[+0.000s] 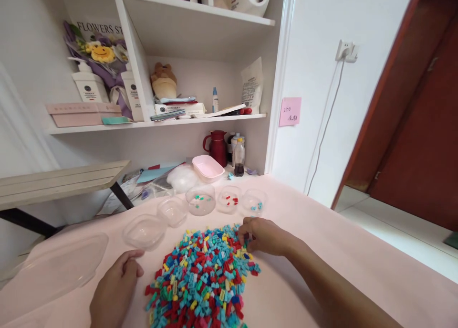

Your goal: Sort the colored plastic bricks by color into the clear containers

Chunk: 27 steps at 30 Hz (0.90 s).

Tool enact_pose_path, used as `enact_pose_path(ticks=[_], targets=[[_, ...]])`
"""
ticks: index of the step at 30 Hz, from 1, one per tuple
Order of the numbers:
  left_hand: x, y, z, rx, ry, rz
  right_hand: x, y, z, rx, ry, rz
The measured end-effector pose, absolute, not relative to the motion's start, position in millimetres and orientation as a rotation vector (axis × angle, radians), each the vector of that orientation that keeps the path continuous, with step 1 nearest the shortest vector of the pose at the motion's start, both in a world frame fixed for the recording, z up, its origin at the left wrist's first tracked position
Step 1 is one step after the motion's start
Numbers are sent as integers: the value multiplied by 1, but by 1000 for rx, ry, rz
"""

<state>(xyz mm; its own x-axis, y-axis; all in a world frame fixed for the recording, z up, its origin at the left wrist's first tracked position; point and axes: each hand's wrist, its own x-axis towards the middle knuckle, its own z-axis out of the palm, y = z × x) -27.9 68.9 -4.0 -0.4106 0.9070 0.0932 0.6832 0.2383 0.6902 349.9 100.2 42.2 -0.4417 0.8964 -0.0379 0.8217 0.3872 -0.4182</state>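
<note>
A heap of small toy building bricks (200, 275) in light blue, red, yellow, green and dark blue covers the middle of the pink tabletop. My right hand (266, 237) reaches to the heap's upper right edge. Its fingers are bent down in a pinch among the bricks, and what lies between the tips is hidden. Left of the heap, my left hand (116, 287) rests on the table, fingers curled in, no brick visible in it. Beyond the heap, clear containers hold a few sorted bricks: green ones (199, 198), red ones (232, 201) and light blue ones (256, 206).
Two more clear containers, one nearer (145, 231) and one farther (172, 211), stand at the left. A large clear lid or tray (64, 261) lies at far left. Behind are a pink basin (208, 167), a red jug (218, 149) and a bottle (239, 157) under shelves.
</note>
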Motion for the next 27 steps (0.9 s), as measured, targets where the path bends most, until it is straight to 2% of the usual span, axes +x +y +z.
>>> enact_pose_path(ticks=[8,18,27], targets=[[-25,65,-2,1474,2206,922,349,113,27,-1381,-2315,718],[-24,65,1,1461,2211,880,338,107,33,-1037,-1503,1441],[-25,67,-2,1463,2224,873,345,111,30,-1161,-1629,1382]])
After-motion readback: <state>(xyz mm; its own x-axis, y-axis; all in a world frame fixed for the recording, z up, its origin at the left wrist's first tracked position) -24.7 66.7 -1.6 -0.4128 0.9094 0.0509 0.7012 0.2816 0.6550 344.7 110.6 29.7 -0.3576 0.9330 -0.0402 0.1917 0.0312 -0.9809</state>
